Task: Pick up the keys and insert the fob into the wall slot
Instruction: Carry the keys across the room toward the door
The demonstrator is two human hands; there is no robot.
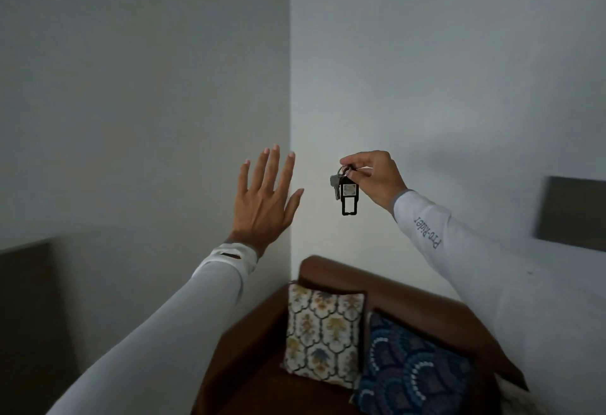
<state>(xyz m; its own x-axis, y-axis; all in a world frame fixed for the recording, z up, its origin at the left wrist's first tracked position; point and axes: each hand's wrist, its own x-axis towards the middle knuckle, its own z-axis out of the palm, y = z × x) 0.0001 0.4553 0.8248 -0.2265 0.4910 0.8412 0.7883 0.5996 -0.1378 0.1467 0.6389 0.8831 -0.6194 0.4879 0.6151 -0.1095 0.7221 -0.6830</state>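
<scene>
Pinching a metal key ring between thumb and fingertips, the right hand holds a small bunch of keys up in the air in front of a pale wall. From the ring hangs a silver key on the left and, beside it, a flat black fob with a small light square near its top and an open rectangular cut-out at its lower end; both dangle straight down, touching nothing else. The left hand is raised to the left of the keys, apart from them, its back toward the camera, all five fingers spread wide and holding nothing. Both arms wear long white sleeves; the right sleeve carries dark lettering near the cuff, and the left sleeve is bunched at the wrist. Between the hands runs the corner where two walls meet. Below, nearer the camera, a brown sofa sits in that corner with a cream floral cushion standing on the left and a dark blue patterned cushion leaning just to its right. A dark panel is fixed on the wall at far right.
</scene>
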